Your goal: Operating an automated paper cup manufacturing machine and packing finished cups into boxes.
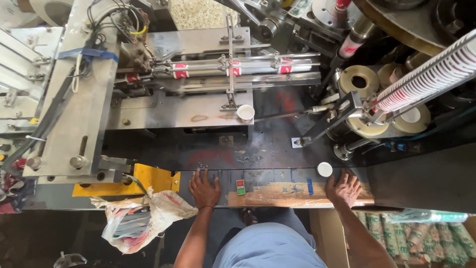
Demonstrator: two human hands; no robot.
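Note:
My left hand lies flat, fingers spread, on the dark front ledge of a paper-cup machine. My right hand also rests flat on the ledge, on a worn wooden strip; it holds nothing. A small white disc sits just left of my right fingertips. A red and green push-button box lies between the two hands. A white paper cup stands on the steel plate further back.
A long row of stacked cups slants in a rail at the right, over round moulds. A yellow bracket and a crumpled plastic bag hang at the left. Packed cup sleeves lie at the lower right.

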